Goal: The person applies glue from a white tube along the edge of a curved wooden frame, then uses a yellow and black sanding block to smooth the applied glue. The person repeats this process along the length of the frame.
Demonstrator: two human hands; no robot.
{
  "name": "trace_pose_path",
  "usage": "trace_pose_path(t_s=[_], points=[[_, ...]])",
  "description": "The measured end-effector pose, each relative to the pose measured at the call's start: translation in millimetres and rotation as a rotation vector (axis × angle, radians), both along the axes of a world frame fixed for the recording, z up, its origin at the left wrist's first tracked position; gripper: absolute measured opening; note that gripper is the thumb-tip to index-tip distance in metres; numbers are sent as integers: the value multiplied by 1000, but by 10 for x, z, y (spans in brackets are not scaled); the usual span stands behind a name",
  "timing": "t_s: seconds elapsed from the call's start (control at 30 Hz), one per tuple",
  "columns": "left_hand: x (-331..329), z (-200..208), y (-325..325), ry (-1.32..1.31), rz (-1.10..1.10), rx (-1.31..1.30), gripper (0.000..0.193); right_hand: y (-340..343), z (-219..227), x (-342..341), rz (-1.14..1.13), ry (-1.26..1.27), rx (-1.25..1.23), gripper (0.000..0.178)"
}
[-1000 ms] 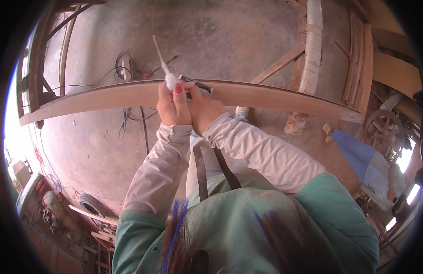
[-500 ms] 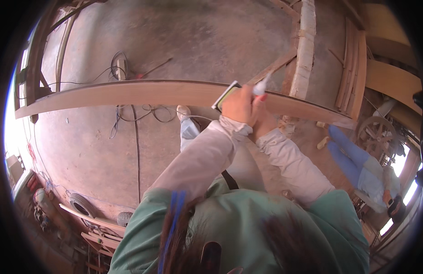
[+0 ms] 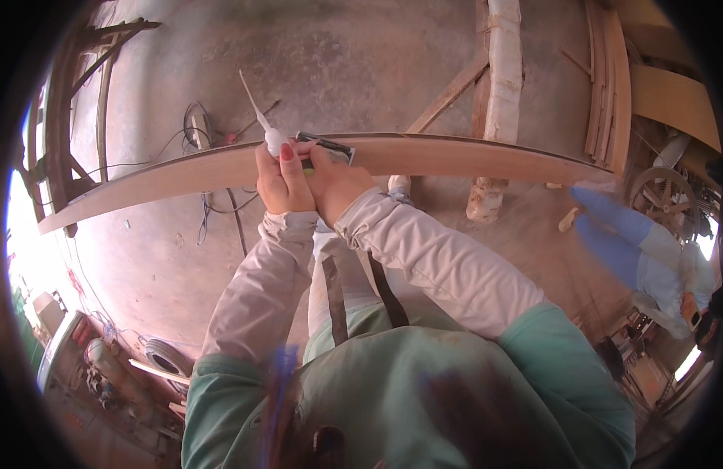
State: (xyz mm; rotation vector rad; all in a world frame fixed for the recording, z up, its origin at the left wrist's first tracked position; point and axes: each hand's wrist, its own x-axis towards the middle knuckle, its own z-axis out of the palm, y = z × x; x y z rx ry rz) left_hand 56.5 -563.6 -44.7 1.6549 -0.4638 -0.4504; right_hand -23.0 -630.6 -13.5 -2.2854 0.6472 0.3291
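Observation:
A long pale wooden plank (image 3: 189,176) with a dark far edge crosses in front of me, its ends bent by the lens. Over it, my left hand (image 3: 283,184) is closed around a small white bottle (image 3: 274,141), thumb pressed on its side. The bottle's long thin nozzle points up and to the left. Pressed close beside it, my right hand (image 3: 342,184) grips a small rectangular block (image 3: 334,147) with a dark top and pale edge. A yellow-green patch shows between the hands. The fingers hide much of the block.
A post wrapped in white (image 3: 504,70) stands beyond the plank, with a wooden brace against it. Cables (image 3: 197,129) lie on the floor beyond. At right another person in blue trousers (image 3: 619,238) is near a spoked wheel (image 3: 664,199). A tyre (image 3: 166,356) lies at lower left.
Both hands have shifted left along the plank with the bottle and block. The nozzle, which pointed up and right, now points up and left. The view has shifted slightly.

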Motion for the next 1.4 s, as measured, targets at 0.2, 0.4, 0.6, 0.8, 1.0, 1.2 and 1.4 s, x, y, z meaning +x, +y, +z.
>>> trace_pose_path(t_s=[0.2,0.4,0.6,0.8,1.0,1.2,1.4], points=[[-593,65,-517,-92,-108,194,31,-404,29,-637,-210,113,4,41],[-1456,55,-1109,-207,-378,277,31,-854,-47,-1689,-284,118,-74,57],[-1843,151,-1329,-24,-525,173,28,-949,-9,-2259,-459,100,-154,64],[-1364,-127,-435,-11,-395,361,22,-758,4,-2373,-420,-147,-330,72],[-981,-503,760,-42,-332,638,23,-620,146,-2258,-424,-151,-337,71],[-861,-599,1028,-109,-318,679,35,-615,182,-2094,-369,-171,-339,72],[-753,-559,781,-139,-328,661,39,-622,188,-2053,-366,-166,-329,72]])
